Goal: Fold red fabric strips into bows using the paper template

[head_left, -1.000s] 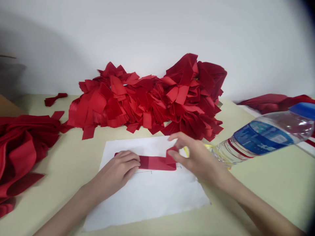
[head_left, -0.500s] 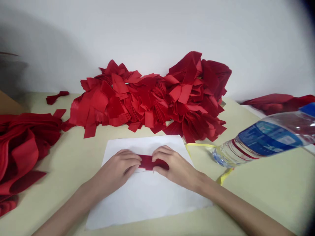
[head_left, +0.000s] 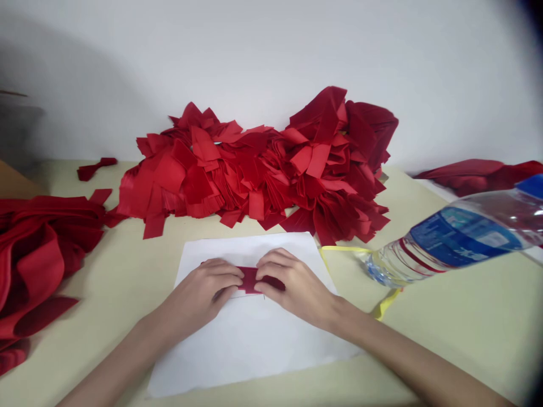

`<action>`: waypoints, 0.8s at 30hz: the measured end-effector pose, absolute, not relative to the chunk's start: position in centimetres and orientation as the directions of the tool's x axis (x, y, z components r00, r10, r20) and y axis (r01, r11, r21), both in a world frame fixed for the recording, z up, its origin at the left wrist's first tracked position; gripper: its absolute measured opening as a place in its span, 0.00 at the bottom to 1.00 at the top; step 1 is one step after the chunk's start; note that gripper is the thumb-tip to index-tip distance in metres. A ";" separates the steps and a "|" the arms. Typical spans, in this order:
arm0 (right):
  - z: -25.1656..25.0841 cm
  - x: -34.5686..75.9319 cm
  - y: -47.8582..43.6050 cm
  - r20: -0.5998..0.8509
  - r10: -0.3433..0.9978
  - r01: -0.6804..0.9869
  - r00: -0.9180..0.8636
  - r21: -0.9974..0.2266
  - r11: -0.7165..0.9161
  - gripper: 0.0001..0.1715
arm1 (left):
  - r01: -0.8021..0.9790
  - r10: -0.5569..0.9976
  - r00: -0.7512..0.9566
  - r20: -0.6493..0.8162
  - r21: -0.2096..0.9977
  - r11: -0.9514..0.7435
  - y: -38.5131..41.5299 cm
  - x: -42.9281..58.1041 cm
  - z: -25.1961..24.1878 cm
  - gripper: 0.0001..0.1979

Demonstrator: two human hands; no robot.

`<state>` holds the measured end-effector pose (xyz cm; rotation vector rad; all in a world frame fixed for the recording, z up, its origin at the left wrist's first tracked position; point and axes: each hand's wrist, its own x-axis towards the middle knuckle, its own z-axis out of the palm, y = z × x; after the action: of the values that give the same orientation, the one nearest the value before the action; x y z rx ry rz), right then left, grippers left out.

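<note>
Mid-sheet on a piece of white paper (head_left: 246, 345), a folded red fabric strip (head_left: 250, 280) lay flat, held between two bare hands. The left hand (head_left: 199, 288) and the right hand (head_left: 292, 288) came in from either side, their fingers curved over the strip's ends, leaving only a narrow stretch of cloth showing between them; whether they pinched it or merely pressed down could not be told. The cloth appeared light, soft and limp, likely to slip on paper, and seemed best held by its folded ends, pressed flat. Beyond the paper, a large pile of cut red fabric pieces (head_left: 254, 169) rose against a white wall (head_left: 271, 56), with a heap of red cloth (head_left: 42, 249) at left on the pale tabletop (head_left: 445, 350). To the right, a yellow strip (head_left: 388, 302) lay just below a clear plastic water bottle (head_left: 449, 240) with a blue cap (head_left: 530, 186).
</note>
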<state>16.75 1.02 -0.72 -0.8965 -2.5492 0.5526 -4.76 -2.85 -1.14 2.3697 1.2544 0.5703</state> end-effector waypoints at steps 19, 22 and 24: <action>-0.9 16.4 0.5 0.204 0.667 0.575 -0.716 -0.368 0.731 0.06 | 0.685 0.847 0.500 0.183 0.515 -0.515 -2.7 -4.8 -2.0 0.11; -0.9 16.4 0.5 0.212 0.665 0.574 -0.717 -0.363 0.734 0.06 | 0.690 0.849 0.501 0.171 0.512 -0.511 -2.8 -4.7 -2.0 0.10; -0.9 16.3 0.5 0.214 0.658 0.568 -0.722 -0.362 0.740 0.06 | 0.697 0.850 0.499 0.170 0.504 -0.510 -2.7 -4.6 -1.7 0.09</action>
<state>16.32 0.48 -0.93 -0.9510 -2.6130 0.3888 -4.56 -2.72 -1.73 2.3772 1.2871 0.5697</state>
